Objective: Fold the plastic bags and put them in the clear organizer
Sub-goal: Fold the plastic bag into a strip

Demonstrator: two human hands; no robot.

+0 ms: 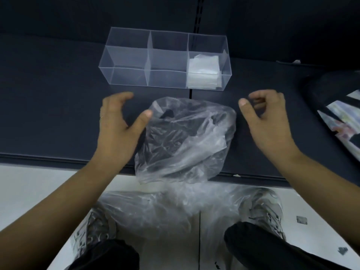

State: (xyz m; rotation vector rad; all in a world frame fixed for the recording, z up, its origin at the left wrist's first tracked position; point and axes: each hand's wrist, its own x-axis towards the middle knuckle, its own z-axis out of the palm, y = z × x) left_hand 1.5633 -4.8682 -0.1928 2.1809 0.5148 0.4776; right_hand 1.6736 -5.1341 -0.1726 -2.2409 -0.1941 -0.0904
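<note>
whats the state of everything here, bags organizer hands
clear organizer: left and middle compartments empty
folded bags: lying in the right compartment
plastic bag: crumpled, unfolded, on the dark surface
bag pile: loose on the floor
left hand: open, beside the bag
right hand: loosely curled, holding nothing

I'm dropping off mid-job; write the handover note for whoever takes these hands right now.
Left hand: open, thumb at the crumpled plastic bag's left edge, gripping nothing.
Right hand: loosely curled, empty, just right of the bag.
The bag lies unfolded at the dark platform's front edge, before the clear organizer.
Done: folded bags sit in the organizer's right compartment.
Left: fold this bag, stow it, then the heap of bags on the floor.
</note>
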